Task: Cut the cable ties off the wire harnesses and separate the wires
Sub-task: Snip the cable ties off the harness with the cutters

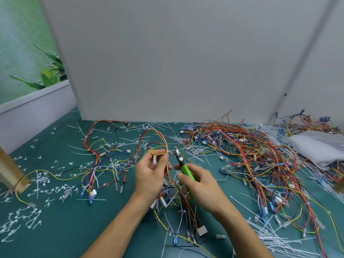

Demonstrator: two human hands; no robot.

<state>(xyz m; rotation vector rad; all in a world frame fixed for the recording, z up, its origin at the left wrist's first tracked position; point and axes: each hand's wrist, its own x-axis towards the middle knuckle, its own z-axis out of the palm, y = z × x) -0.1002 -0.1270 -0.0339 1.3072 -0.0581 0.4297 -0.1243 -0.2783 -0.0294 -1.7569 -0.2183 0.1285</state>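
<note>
left hand (149,175): you're pinching the harness (158,146)
right hand (197,183): wrapped round the cutters (183,164)
tie: can't spot it, fingers cover it

A green table (61,228) is carrying a wire pile (247,151) at right, cut ties (24,220) lower left, and a plastic bag (320,146) far right.

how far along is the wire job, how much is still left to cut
Partly done. Cut tie scraps litter the green table, and loosened wires lie spread on the left. In hand: the left hand holds up a harness while the right hand aims green-handled cutters at it. Left: a large tangled pile of harnesses on the right, many still tied.
</note>
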